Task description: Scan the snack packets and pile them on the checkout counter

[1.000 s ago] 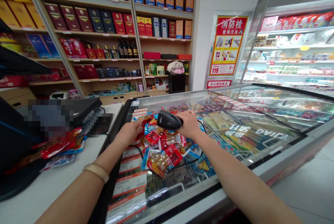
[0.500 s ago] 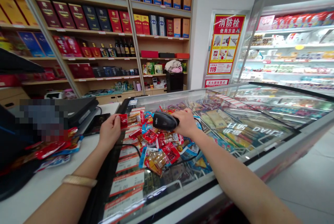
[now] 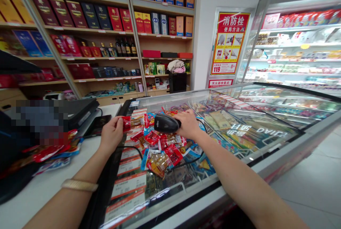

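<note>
My left hand [image 3: 112,131] pinches the end of a red snack packet [image 3: 126,123] above the near left edge of the glass-topped freezer [image 3: 170,200]. In my right hand [image 3: 188,124] is a black barcode scanner [image 3: 166,123], its head pointing left toward that packet. Under and around the scanner lies a pile of small red and blue snack packets [image 3: 160,161] on the glass. The scanner's black cable [image 3: 133,147] loops across the pile. Price labels [image 3: 131,166] show along the freezer's left side.
On the white counter [image 3: 50,190] at left, more snack packets [image 3: 60,152] lie beside a black device [image 3: 80,117] and a dark phone-like slab [image 3: 98,126]. Shelves of boxes and bottles [image 3: 126,48] stand behind. A lit refrigerated case [image 3: 298,49] is at the right.
The view has shifted very slightly. My right hand and the scanner sit slightly further left; my left hand keeps its hold on the red packet.
</note>
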A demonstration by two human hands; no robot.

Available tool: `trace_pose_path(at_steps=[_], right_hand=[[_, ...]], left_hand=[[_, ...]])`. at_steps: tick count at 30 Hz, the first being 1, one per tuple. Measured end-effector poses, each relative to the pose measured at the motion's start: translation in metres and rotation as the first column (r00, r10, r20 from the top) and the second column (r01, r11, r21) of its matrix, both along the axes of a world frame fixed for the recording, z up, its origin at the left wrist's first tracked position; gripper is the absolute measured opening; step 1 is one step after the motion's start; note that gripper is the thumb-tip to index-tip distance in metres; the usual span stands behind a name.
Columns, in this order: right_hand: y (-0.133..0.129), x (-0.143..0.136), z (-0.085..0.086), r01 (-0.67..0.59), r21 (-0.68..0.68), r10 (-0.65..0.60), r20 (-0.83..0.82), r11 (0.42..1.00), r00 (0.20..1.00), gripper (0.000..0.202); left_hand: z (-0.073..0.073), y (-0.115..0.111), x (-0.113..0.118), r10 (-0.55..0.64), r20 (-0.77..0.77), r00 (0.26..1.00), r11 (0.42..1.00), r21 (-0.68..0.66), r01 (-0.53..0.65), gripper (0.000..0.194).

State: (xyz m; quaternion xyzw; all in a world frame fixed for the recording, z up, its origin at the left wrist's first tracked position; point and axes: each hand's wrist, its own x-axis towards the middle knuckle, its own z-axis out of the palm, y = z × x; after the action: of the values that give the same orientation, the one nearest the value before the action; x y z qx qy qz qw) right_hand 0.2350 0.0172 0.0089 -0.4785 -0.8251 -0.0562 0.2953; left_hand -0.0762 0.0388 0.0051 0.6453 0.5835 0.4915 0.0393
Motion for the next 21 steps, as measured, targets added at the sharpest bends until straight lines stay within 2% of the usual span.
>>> trace_pose_path(at_steps=[6, 9, 12, 14, 18, 21], right_hand=[[0.001, 0.0, -0.002, 0.003, 0.021, -0.003, -0.004, 1.0, 1.0, 0.025], [0.001, 0.0, -0.002, 0.012, 0.04, -0.012, -0.008, 0.999, 1.0, 0.027], [0.001, 0.001, -0.003, 0.019, 0.046, -0.018, -0.015, 0.999, 1.0, 0.027], [0.001, 0.001, -0.003, 0.023, 0.045, -0.022, -0.024, 0.999, 0.999, 0.026], [0.002, 0.002, -0.006, 0.002, 0.049, 0.0, -0.046, 0.999, 0.999, 0.026], [0.004, 0.002, -0.009, -0.013, 0.065, 0.017, -0.057, 0.998, 0.998, 0.027]], left_hand=[[0.0, -0.002, 0.005, -0.071, 0.251, 0.965, 0.994, -0.059, 0.088, 0.032], [0.004, -0.004, 0.008, -0.036, 0.271, 0.962, 0.994, -0.088, 0.062, 0.031], [0.013, -0.006, 0.002, 0.119, 0.14, 0.983, 0.993, -0.043, -0.114, 0.031], [0.019, -0.007, -0.011, 0.263, 0.1, 0.96, 0.964, 0.007, -0.265, 0.032], [0.026, -0.012, -0.058, 0.485, 0.199, 0.852, 0.864, 0.043, -0.502, 0.033], [0.029, -0.022, -0.094, 0.608, 0.266, 0.748, 0.781, -0.031, -0.624, 0.034]])
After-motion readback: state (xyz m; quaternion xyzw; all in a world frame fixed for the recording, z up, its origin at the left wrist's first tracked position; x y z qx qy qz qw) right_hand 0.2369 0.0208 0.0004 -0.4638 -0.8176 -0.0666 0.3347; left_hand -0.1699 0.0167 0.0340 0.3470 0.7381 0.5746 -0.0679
